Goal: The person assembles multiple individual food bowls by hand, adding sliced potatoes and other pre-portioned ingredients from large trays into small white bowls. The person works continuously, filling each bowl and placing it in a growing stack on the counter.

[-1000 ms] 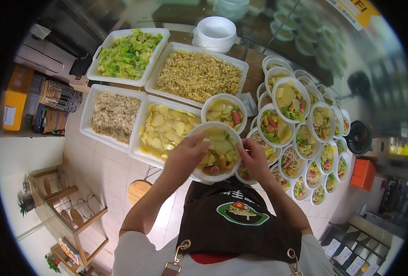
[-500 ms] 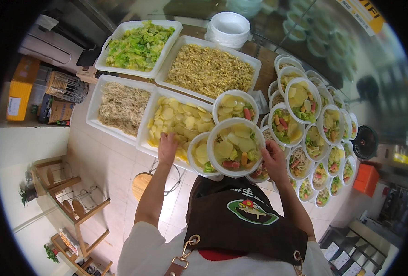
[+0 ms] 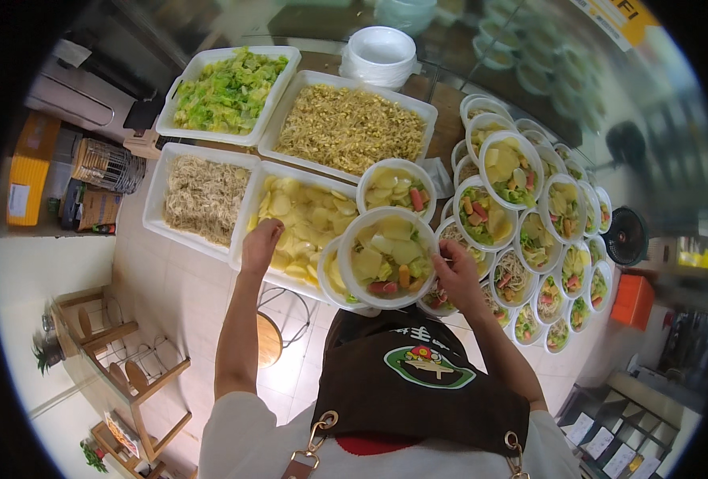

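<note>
pale tiled floor [image 3: 198, 275], brown tabletop [image 3: 448, 108], food trays [image 3: 155, 195], filled bowls [image 3: 387, 302]

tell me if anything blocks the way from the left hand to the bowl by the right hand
Nothing visible blocks it. Between the left hand and the bowl by the right hand lie potato slices and the exposed edge of a second bowl, which the first partly covers.

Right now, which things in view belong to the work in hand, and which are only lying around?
Apparently in the work:
Bowl at right hand
Tray of yellow slices by left hand
Other food trays
Filled bowls
White bowl stack

Just lying about:
Orange box
Wooden stool
</note>
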Tool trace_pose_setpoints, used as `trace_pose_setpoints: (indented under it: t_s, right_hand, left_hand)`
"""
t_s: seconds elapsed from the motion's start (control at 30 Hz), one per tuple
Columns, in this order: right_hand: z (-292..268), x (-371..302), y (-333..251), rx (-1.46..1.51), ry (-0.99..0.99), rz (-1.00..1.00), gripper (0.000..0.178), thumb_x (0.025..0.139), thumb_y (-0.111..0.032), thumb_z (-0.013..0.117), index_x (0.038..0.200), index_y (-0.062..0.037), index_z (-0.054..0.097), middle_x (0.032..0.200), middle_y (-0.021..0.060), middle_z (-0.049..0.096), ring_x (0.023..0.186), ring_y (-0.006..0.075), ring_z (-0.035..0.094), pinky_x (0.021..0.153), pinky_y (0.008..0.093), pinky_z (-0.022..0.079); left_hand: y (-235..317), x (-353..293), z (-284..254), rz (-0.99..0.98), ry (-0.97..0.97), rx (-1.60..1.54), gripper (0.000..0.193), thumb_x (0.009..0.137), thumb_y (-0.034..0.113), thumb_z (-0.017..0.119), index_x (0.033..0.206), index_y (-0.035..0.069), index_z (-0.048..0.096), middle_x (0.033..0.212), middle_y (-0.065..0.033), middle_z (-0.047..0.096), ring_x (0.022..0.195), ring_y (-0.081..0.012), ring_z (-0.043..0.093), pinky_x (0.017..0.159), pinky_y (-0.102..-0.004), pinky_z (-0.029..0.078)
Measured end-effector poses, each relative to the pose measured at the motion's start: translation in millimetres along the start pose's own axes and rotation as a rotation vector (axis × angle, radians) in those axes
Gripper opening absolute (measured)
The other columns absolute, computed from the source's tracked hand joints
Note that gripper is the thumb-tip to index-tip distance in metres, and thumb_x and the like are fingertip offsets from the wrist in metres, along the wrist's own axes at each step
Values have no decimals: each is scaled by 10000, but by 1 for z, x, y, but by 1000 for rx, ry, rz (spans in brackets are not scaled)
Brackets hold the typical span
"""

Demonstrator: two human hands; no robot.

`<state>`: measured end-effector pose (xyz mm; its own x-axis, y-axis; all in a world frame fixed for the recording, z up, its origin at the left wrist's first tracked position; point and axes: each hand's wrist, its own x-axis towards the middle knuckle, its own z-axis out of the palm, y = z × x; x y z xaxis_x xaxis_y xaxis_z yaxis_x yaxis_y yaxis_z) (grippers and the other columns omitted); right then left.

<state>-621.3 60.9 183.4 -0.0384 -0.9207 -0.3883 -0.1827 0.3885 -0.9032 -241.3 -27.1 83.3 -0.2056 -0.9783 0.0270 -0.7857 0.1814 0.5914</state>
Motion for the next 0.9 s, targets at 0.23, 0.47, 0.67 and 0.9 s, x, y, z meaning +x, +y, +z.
trace_pose_setpoints:
  t_s: [0.23, 0.47, 0.67, 0.9]
  right_hand:
    - [7, 0, -3, -5, 5, -69, 166, 893, -82, 505, 1015, 22, 545, 835, 63, 613, 714, 89, 561, 626, 230, 472]
    - [15, -4, -17, -52, -33, -19, 155, 894, -103, 511, 980, 23, 540, 781, 61, 609, 662, 102, 561, 579, 246, 462]
    - [14, -8, -11, -40, 1, -66, 149, 885, -95, 518, 975, 22, 537, 731, 74, 608, 599, 112, 555, 534, 255, 459]
    - [16, -10, 6, -38, -10, -174, 160, 893, -96, 509, 1014, 5, 532, 732, 38, 591, 581, 59, 515, 497, 204, 413]
  left_hand:
    - [126, 16, -36, 80, -32, -650, 113, 845, 76, 600, 924, -2, 584, 824, -103, 588, 734, -225, 576, 681, -265, 462]
    - [188, 18, -28, 270, -318, -285, 307, 876, 37, 521, 1178, 87, 532, 975, -102, 616, 902, -251, 592, 773, -312, 473]
    - [185, 19, -33, 28, -316, -773, 342, 851, 32, 549, 1179, 129, 539, 992, -134, 630, 895, -241, 615, 766, -317, 482]
    - [196, 20, -46, 360, -265, -253, 318, 847, 42, 564, 1159, 104, 570, 998, -111, 636, 828, -277, 596, 747, -314, 478]
